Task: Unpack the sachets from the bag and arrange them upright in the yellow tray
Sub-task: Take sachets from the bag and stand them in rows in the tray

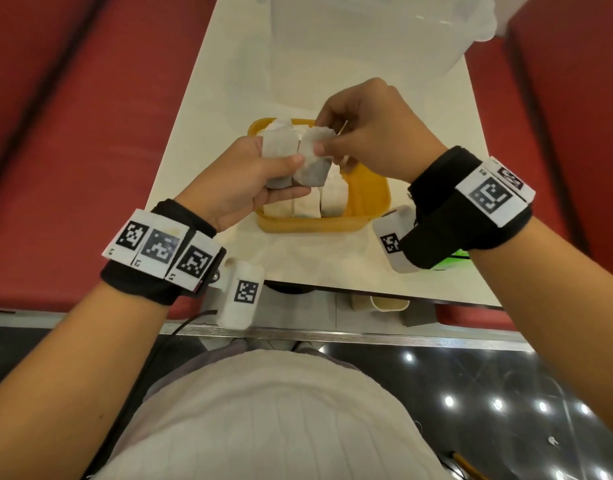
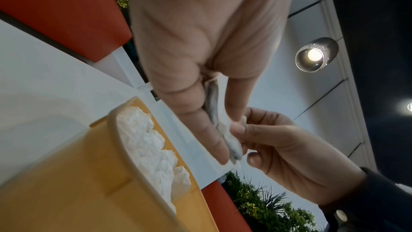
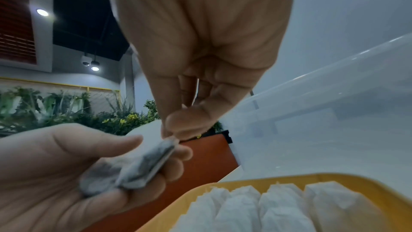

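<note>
Hiding tray sachets [image 1: 305,206], left hand [image 1: 242,181], right hand [image 1: 371,133]

Both hands, left [image 1: 244,178] and right [image 1: 374,133], meet with fingers pinched.

— How is the light looking?
— Overhead lamps are lighting my table [image 1: 298,64] evenly, and the pendant lamp [image 2: 315,54] is glaring.
— Sharpness?
— My wrist views are blurring up close, and edges are bending in the head view.
</note>
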`<state>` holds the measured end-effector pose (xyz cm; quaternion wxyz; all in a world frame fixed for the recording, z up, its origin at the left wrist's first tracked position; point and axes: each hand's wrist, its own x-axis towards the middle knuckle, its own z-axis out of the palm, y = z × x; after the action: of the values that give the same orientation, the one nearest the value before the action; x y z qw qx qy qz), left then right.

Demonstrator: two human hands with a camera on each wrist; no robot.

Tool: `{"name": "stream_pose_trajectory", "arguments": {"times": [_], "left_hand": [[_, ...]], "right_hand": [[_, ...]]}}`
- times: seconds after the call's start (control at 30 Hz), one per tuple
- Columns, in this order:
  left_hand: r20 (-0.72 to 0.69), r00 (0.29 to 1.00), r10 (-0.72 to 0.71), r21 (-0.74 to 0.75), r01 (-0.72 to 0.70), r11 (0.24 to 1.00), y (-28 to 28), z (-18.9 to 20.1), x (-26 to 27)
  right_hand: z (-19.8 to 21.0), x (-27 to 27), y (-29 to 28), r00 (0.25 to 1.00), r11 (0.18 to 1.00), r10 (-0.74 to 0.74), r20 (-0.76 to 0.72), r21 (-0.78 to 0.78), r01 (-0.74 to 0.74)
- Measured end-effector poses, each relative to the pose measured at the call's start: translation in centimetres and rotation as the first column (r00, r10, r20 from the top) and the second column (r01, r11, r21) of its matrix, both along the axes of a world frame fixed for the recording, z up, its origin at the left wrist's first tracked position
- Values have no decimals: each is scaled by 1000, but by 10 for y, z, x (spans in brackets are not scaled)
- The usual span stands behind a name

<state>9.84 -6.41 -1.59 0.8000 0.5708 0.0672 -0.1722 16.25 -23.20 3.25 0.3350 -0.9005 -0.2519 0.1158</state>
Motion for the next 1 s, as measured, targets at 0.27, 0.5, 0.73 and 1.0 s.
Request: {"name": "stream_pose_trajectory", "arguments": {"times": [0.27,0.5,0.73,1.0], "left_hand": [[-36,995,91,36,-90,995,16,-12,-4],[-32,995,95,66,-93,994,16,-20,-9],[-18,993,120,90,-118,989,18,-24,-10],[-8,996,93,113,-92,989,12,-22,-4]], "right_hand": [[8,8,-30,999,947,33,-5,-320,-33],[-39,19,-11,983,774,132,-127,-607,-182],[-49,34,-9,986,755,137,-96,-635,-166],[-31,38,-13,989,894,87,118,-447,-25]]}}
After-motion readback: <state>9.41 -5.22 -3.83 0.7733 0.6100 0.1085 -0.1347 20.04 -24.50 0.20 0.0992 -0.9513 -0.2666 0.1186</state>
